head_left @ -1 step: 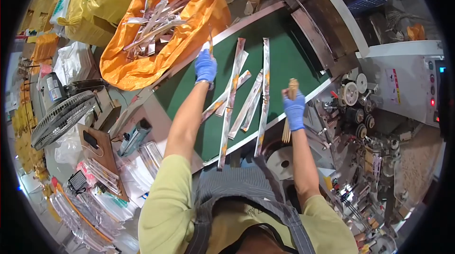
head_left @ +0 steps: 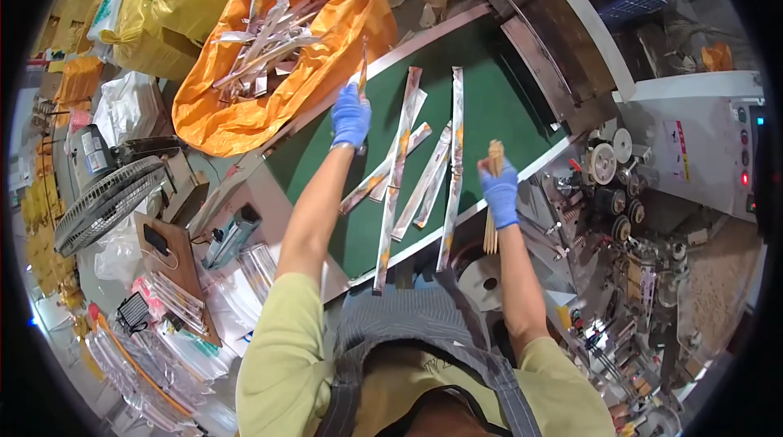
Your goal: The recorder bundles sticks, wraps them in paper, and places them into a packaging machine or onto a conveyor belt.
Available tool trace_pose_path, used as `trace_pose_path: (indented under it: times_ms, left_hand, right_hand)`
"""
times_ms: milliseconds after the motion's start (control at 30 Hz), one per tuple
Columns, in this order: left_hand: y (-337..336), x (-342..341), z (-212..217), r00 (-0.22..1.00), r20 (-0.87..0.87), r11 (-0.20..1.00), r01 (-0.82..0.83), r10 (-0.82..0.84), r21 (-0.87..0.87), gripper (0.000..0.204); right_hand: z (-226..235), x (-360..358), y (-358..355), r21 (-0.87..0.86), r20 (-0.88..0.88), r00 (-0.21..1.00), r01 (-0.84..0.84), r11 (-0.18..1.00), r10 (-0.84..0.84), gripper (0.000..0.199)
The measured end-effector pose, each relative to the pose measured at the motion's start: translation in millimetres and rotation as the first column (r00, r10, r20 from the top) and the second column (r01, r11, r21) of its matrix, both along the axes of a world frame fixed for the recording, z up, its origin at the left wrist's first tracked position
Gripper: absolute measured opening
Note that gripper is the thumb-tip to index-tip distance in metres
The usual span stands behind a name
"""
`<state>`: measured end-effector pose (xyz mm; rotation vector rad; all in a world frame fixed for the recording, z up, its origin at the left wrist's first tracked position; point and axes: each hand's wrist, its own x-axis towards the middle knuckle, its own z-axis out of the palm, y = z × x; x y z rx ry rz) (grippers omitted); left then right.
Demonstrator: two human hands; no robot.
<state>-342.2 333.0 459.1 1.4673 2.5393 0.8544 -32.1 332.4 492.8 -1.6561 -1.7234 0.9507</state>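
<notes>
My left hand (head_left: 351, 117), in a blue glove, is closed on a narrow printed packet (head_left: 364, 70) that points up beside the orange sack. My right hand (head_left: 501, 195), gloved the same way, grips a bundle of wooden chopsticks (head_left: 491, 233); their ends stick out above and below the fist, over the belt's right edge. Between my hands, long printed packets lie on the green belt (head_left: 497, 70). One long packet (head_left: 397, 180) slants over several shorter ones, and another long packet (head_left: 453, 168) lies farther right.
An orange sack (head_left: 204, 123) full of torn wrappers and sticks stands at the far left of the belt. A metal chute (head_left: 538, 54) sits at its far end. Machinery with rollers (head_left: 603, 161) flanks the right side; a fan (head_left: 106, 205) is on the left.
Both hands have shifted slightly left and a little toward me, still holding the packet and the chopsticks. The loose packets on the belt have hardly moved.
</notes>
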Motion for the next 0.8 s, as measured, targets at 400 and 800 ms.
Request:
trace_pose_path:
  times_ms: [400, 800]
  left_hand:
    - [-17.6, -63.1, 182.0, 0.820, -0.569, 0.958, 0.208, -0.060, 0.199, 0.033]
    - [-74.7, 130.8, 100.0, -0.063, 0.996, 0.992, 0.119, 0.056, -0.048, 0.019]
  right_hand:
    - [-38.2, -24.3, -1.8, -0.493, -0.049, 0.997, 0.026, 0.870, -0.058, 0.017]
    - [88.5, -29.5, -35.0, -0.312, -0.351, 0.907, -0.348, 0.884, 0.233, 0.027]
